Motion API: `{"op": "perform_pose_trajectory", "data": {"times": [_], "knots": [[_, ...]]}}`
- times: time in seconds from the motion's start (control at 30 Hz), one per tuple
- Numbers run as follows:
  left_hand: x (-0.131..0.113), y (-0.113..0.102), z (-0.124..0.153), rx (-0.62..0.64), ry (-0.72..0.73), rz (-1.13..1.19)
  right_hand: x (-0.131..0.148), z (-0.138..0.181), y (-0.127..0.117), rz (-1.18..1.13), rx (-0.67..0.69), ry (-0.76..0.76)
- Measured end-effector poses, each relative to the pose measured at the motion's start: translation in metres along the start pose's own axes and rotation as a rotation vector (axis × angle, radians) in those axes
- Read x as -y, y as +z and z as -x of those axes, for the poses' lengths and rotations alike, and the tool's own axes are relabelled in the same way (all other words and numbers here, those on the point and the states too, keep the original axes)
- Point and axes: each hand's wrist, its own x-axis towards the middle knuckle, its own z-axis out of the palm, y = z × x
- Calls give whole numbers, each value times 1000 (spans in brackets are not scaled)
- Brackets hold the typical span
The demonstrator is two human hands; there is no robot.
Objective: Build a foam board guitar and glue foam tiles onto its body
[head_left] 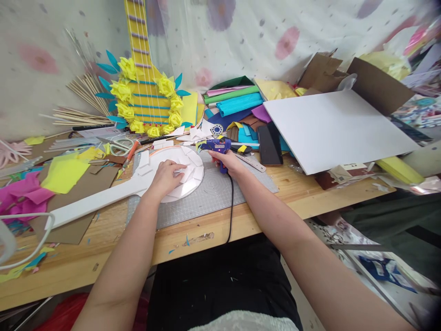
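My right hand [225,161] is wrapped round a blue hot glue gun [219,146], whose nozzle points left over the rim of a white round-bodied shape. From the gun a black cord hangs over the table's front edge. The white banjo-like foam board shape [103,202] lies flat, its long neck reaching left. On its round body, my left hand [167,178] has thumb and fingers closed on a small white foam board piece [186,174], partly hidden by the fingers. Several other white pieces [197,173] line the body's edge. Beneath it lies a grey cutting mat [220,191].
A yellow paper guitar [146,99] with yellow flowers stands at the back. Scissors [122,147], an orange-handled knife [131,151] and paper scraps lie left. A phone [270,145], a metal ruler [251,162] and a large white board [337,126] are on the right.
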Motion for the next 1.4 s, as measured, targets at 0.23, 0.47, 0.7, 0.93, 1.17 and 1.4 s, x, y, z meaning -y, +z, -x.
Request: {"op": "perform_pose_trajectory", "data": {"times": [0.23,0.47,0.7,0.93,1.17,1.4], "knots": [[4,3,-2,-11,-2,-1,0,-1,0,-12,7,-4],[-1,0,1,-13,0,3,2,1,1,-4,-7,9],[-6,-1,2,-12,-21,7,1,0,1,-21,2,0],[-18,6,3,-61,-82,-95,2,0,1,-7,2,-6],[-27,9,3,-96,-141,-86,1,0,1,2,-9,14],[-24,6,3,-78,-183,-64,2,1,1,-3,-6,11]]}}
